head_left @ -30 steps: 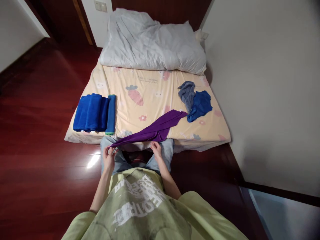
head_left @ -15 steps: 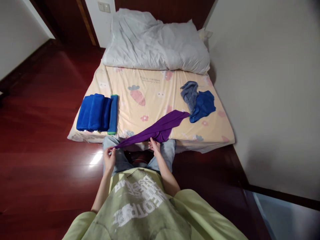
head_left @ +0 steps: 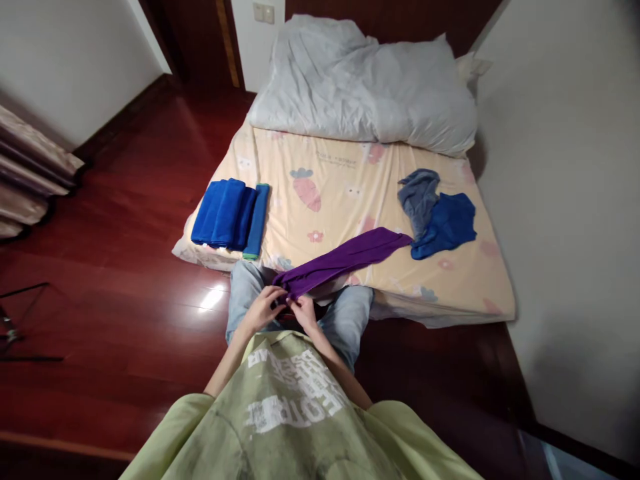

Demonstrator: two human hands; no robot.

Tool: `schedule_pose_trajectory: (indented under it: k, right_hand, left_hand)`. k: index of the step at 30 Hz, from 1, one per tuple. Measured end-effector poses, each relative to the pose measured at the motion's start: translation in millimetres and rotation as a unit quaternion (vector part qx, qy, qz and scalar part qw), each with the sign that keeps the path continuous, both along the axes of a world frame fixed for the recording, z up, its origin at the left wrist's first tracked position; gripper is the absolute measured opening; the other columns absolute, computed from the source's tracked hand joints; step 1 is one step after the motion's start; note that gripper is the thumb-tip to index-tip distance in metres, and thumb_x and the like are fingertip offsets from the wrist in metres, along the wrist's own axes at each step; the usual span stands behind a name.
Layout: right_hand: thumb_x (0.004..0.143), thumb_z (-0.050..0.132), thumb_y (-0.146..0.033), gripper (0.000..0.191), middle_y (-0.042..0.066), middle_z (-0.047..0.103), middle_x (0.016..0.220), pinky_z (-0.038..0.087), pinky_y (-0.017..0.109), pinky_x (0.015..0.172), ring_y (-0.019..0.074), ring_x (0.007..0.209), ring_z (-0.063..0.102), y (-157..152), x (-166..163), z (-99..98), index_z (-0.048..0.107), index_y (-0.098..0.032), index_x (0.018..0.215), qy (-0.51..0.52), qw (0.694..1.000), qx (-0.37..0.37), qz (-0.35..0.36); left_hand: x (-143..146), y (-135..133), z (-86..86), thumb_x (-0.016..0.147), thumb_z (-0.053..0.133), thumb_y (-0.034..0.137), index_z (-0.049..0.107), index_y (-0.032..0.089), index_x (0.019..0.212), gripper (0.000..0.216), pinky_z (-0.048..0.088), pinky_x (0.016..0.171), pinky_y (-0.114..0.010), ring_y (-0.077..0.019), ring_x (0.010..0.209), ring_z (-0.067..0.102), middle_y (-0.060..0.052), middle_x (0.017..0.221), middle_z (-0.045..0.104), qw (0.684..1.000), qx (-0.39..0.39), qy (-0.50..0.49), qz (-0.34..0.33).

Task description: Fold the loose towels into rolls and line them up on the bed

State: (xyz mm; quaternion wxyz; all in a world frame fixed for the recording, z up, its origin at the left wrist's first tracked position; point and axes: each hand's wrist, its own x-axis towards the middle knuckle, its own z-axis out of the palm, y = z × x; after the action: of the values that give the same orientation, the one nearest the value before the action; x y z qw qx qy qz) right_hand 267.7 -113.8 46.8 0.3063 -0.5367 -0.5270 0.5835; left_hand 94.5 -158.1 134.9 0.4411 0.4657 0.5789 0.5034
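A long purple cloth (head_left: 345,260) stretches from my lap across the bed's front edge, its far end touching a crumpled blue cloth (head_left: 445,223). Its near end is pinched in my left hand (head_left: 265,307). Close beside it, my right hand (head_left: 303,313) grips the same end with thumb and fingers together. Behind the blue cloth lies a rumpled grey-blue cloth (head_left: 420,193). At the bed's left side sit folded blue towels (head_left: 220,213), with a narrow folded blue cloth with green edging (head_left: 257,223) alongside.
The bed (head_left: 330,200) has a pale yellow sheet with carrot prints. A bunched white quilt (head_left: 365,87) lies across its head. A wall (head_left: 565,233) borders the right side. Dark red floor (head_left: 135,280), a curtain (head_left: 30,173) and a thin black stand (head_left: 13,333) are at left.
My right hand has moved left along the purple cloth to meet my left hand at its near end. The view has turned left, bringing the curtain and the stand into sight.
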Motion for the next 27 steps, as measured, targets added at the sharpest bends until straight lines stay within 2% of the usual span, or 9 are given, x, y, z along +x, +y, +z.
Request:
schedule_pose_trajectory:
  k: [3,8,11,14,18,21,25,27]
  right_hand:
    - [0.076,0.07,-0.052,0.039,0.0,0.057,0.055,0.041,0.026,0.056,0.0146,0.057,0.048,-11,-5,15.4,0.059,-0.02,0.057,-0.02,0.999,0.019,0.019]
    - [0.08,0.07,-0.059,0.042,0.001,0.063,0.065,0.045,0.027,0.062,0.0156,0.063,0.051,4,8,39.5,0.07,-0.018,0.069,0.067,0.995,0.015,0.073]
    - [0.08,0.071,-0.062,0.048,0.0,0.058,0.062,0.043,0.025,0.061,0.0141,0.062,0.048,4,6,53.5,0.067,-0.018,0.065,0.098,0.99,0.001,0.1]
    - [0.081,0.072,-0.06,0.047,-0.002,0.054,0.061,0.04,0.024,0.06,0.0126,0.063,0.045,-4,-7,65.7,0.064,-0.018,0.062,0.133,0.986,-0.005,0.096]
    - [0.079,0.074,-0.055,0.046,-0.003,0.049,0.058,0.036,0.023,0.056,0.0118,0.061,0.044,-18,-26,76.1,0.058,-0.019,0.057,0.143,0.989,-0.016,0.041]
    - [0.075,0.078,-0.056,0.042,-0.002,0.058,0.061,0.044,0.024,0.057,0.014,0.063,0.054,-23,-32,77.2,0.063,-0.02,0.059,0.179,0.981,-0.08,-0.003]
    - [0.071,0.082,-0.058,0.039,0.003,0.075,0.08,0.056,0.029,0.062,0.02,0.073,0.069,-13,-25,68.1,0.074,-0.021,0.082,0.261,0.945,-0.171,-0.096]
    - [0.074,0.08,-0.057,0.043,0.005,0.079,0.091,0.06,0.032,0.064,0.0227,0.08,0.072,0,-13,61.2,0.074,-0.021,0.097,0.269,0.932,-0.172,-0.171]
  left_hand:
    - [10,2,3.1,0.063,0.086,0.019,0.081,0.027,0.085,0.025,0.055,0.103,-0.053,-0.0358,0.102,0.069,-0.014,0.101,0.075,0.999,0.012,-0.023,-0.041]
    - [10,-5,-15.2,0.084,0.072,0.027,0.08,0.026,0.104,0.022,0.049,0.112,-0.054,-0.0325,0.12,0.064,-0.014,0.122,0.072,0.992,0.061,0.084,-0.066]
    - [9,-13,-26.3,0.089,0.07,0.027,0.077,0.025,0.104,0.017,0.052,0.109,-0.049,-0.0293,0.119,0.064,-0.013,0.122,0.069,0.981,0.111,0.16,-0.021]
    - [4,-18,-30.0,0.089,0.072,0.025,0.076,0.024,0.1,0.012,0.055,0.105,-0.047,-0.0287,0.115,0.065,-0.014,0.117,0.069,0.966,0.151,0.209,0.027]
    - [-9,-21,-25.2,0.092,0.069,0.022,0.077,0.025,0.101,0.012,0.057,0.103,-0.047,-0.0289,0.115,0.068,-0.013,0.115,0.074,0.954,0.19,0.233,-0.015]
    - [-18,-25,-18.6,0.095,0.066,0.023,0.079,0.026,0.107,0.018,0.057,0.104,-0.046,-0.0285,0.117,0.069,-0.011,0.119,0.076,0.956,0.178,0.23,-0.038]
    - [-19,-35,-3.7,0.096,0.064,0.025,0.081,0.027,0.106,0.019,0.06,0.098,-0.042,-0.0266,0.105,0.075,-0.009,0.112,0.079,0.956,0.18,0.229,-0.033]
    - [-18,-41,7.9,0.096,0.063,0.021,0.081,0.028,0.109,0.022,0.061,0.094,-0.04,-0.0261,0.102,0.076,-0.008,0.111,0.079,0.952,0.199,0.227,-0.047]
